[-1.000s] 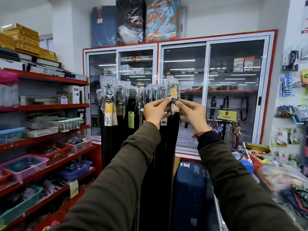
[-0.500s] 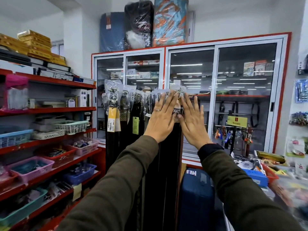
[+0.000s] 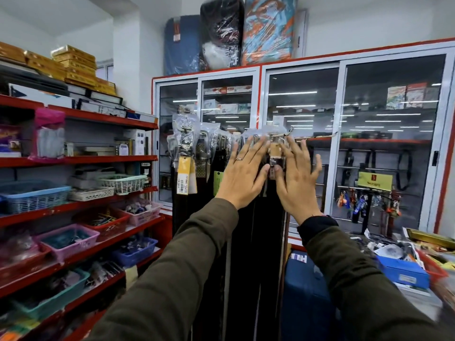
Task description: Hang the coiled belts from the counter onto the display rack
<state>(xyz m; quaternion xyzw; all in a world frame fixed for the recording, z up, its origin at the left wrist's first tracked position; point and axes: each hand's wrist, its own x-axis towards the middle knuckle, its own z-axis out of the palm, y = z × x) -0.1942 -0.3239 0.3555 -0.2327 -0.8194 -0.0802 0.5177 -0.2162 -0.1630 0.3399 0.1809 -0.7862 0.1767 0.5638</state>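
Several dark belts [image 3: 256,242] hang straight down from a rack peg [image 3: 317,137], their buckles in clear plastic sleeves. The rightmost belt's wrapped buckle [image 3: 275,158] shows between my two hands. My left hand [image 3: 242,174], with a ring on one finger, lies flat with fingers spread against the hanging belts. My right hand [image 3: 296,178] is flat too, fingers apart, just right of that buckle. Neither hand holds anything. No coiled belt is in view.
Red shelves [image 3: 81,205] with coloured baskets run along the left. A glass-door cabinet [image 3: 344,143] stands behind the belts. A blue suitcase [image 3: 305,296] sits below on the right, beside a cluttered counter [image 3: 403,262] with boxes and trays.
One second ago both hands pinched the rightmost belt's buckle at the peg. They have let go and now lie flat and spread on the hanging belts.
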